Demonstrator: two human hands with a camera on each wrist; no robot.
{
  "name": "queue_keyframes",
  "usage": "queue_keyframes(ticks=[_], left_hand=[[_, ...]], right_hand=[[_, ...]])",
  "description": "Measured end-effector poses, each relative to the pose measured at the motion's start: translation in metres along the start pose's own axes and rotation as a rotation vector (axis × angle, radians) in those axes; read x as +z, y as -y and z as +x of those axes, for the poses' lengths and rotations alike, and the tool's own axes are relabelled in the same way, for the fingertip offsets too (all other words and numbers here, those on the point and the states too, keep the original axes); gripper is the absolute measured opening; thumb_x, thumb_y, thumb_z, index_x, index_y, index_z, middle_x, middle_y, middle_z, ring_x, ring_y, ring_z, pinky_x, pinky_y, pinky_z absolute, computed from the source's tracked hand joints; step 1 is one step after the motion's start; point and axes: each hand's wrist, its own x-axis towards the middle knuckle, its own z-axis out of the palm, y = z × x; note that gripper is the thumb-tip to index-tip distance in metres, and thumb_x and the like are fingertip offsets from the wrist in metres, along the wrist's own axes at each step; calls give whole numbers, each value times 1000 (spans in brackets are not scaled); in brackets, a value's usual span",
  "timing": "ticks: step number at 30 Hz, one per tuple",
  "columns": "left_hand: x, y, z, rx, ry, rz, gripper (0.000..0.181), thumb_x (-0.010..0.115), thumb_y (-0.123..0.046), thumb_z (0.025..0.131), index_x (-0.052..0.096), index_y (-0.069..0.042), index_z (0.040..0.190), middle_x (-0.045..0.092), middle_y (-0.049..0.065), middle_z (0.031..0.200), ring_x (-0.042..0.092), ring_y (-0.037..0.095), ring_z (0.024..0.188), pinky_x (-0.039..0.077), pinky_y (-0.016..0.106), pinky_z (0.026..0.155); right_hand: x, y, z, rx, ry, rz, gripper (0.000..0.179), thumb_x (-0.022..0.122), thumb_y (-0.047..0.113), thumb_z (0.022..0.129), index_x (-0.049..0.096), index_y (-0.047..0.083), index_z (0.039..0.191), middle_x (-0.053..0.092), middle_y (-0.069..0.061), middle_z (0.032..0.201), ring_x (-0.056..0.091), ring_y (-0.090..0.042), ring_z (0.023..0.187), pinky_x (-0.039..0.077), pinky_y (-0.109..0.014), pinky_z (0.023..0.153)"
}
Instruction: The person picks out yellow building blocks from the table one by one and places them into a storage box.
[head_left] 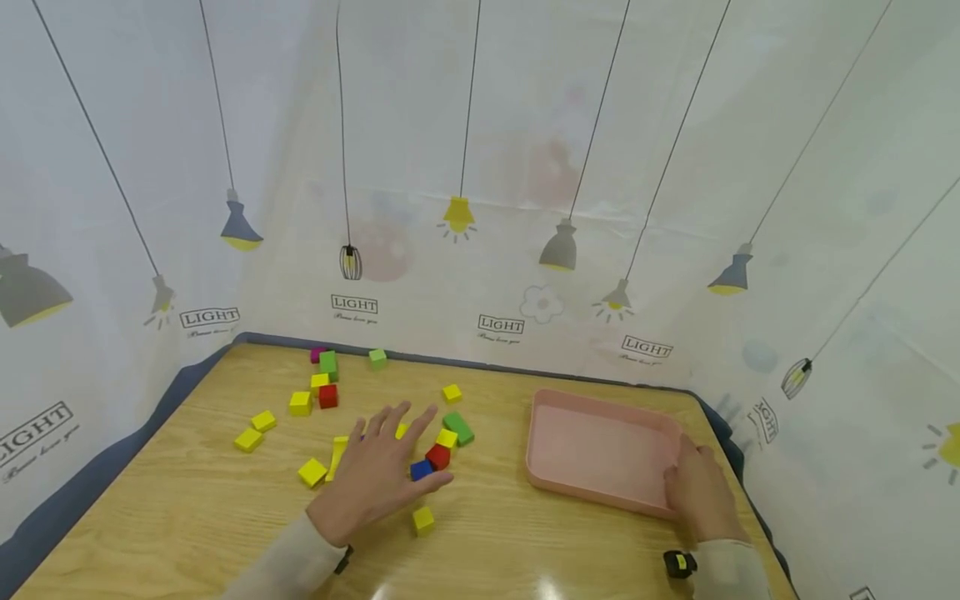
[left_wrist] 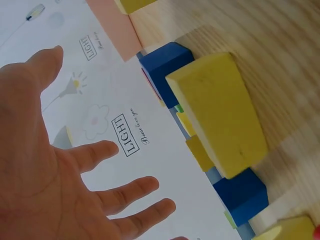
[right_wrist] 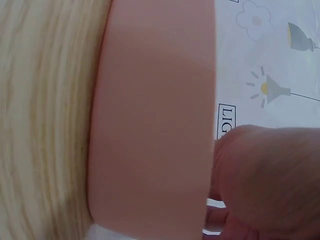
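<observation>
My left hand (head_left: 375,475), fingers spread, hovers over a scatter of toy blocks and holds nothing. In the left wrist view a large yellow block (left_wrist: 215,115) and two blue blocks, one (left_wrist: 167,72) behind it and one (left_wrist: 242,195) beside it, stand past the fingertips. Right of this hand lie a blue block (head_left: 421,471), a red block (head_left: 438,457), a small yellow block (head_left: 447,438) and a green block (head_left: 459,428). My right hand (head_left: 705,492) grips the right rim of a shallow pink tray (head_left: 600,450), which sits flat on the table with no blocks in it.
Farther left on the wooden table (head_left: 180,492) are several yellow blocks, a red block (head_left: 328,396), a green block (head_left: 328,365) and a purple block (head_left: 318,355). One yellow block (head_left: 423,521) lies nearer me. A lamp-printed curtain (head_left: 420,317) hangs close behind the table.
</observation>
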Motion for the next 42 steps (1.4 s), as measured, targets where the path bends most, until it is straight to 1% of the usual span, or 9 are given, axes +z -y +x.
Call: queue_keyframes(ticks=[7, 11, 15, 18, 23, 25, 30, 37, 42], left_hand=[[2, -10, 6, 13, -3, -8, 95, 69, -83, 103, 42, -36, 182, 47, 19, 183, 49, 50, 165, 42, 79, 131], [4, -15, 11, 12, 13, -3, 92, 68, -82, 104, 41, -39, 181, 48, 19, 182, 52, 51, 163, 42, 76, 133], [5, -16, 14, 14, 12, -6, 87, 69, -78, 106, 45, -38, 179, 52, 18, 179, 57, 50, 158, 47, 75, 131], [5, -14, 16, 21, -7, -11, 81, 73, -71, 108, 53, -32, 176, 58, 19, 174, 62, 49, 153, 56, 73, 122], [6, -3, 21, -19, -27, -45, 68, 79, -53, 110, 62, -22, 168, 62, 22, 167, 67, 47, 144, 64, 68, 111], [5, 0, 22, -48, -27, -65, 64, 80, -47, 111, 64, -20, 167, 62, 22, 166, 67, 45, 142, 65, 66, 111], [5, 7, 24, -91, -35, -120, 53, 84, -32, 110, 71, -14, 159, 67, 23, 156, 69, 41, 133, 69, 57, 107], [6, 13, 29, -100, -17, -176, 39, 88, -13, 106, 80, -6, 144, 73, 21, 136, 71, 36, 120, 69, 53, 105], [8, 15, 34, -101, -8, -192, 34, 86, -4, 105, 81, -3, 139, 76, 18, 128, 72, 32, 113, 69, 50, 105]], right_hand=[[2, -6, 3, 16, 16, 13, 70, 53, -1, 111, 29, -12, 176, 48, -47, 160, 63, -49, 117, 60, -66, 100], [2, -6, 3, 15, 21, 20, 71, 52, -1, 111, 31, -7, 178, 48, -43, 167, 64, -51, 126, 58, -73, 111], [4, -5, 3, 41, 24, 32, 69, 52, 1, 111, 34, -5, 178, 51, -39, 171, 67, -48, 125, 61, -69, 105], [5, -5, 3, 53, 13, 35, 67, 54, 3, 110, 39, -4, 175, 57, -37, 167, 70, -49, 125, 62, -65, 98], [6, -6, 3, 34, -12, 21, 63, 57, 5, 108, 49, -6, 170, 65, -34, 161, 68, -56, 141, 62, -69, 108], [6, -8, 3, 20, -21, 17, 62, 58, 6, 108, 52, -7, 168, 66, -34, 160, 67, -57, 144, 61, -70, 111], [4, -11, 6, -7, -34, 13, 61, 60, 8, 107, 55, -5, 167, 70, -31, 157, 70, -56, 140, 63, -69, 107], [0, -10, 5, -3, -36, 10, 62, 64, 10, 106, 57, -3, 166, 72, -29, 155, 72, -54, 138, 64, -65, 101], [-2, -8, 6, 0, -37, 2, 62, 65, 12, 106, 58, -4, 166, 73, -28, 154, 67, -57, 144, 60, -70, 110]])
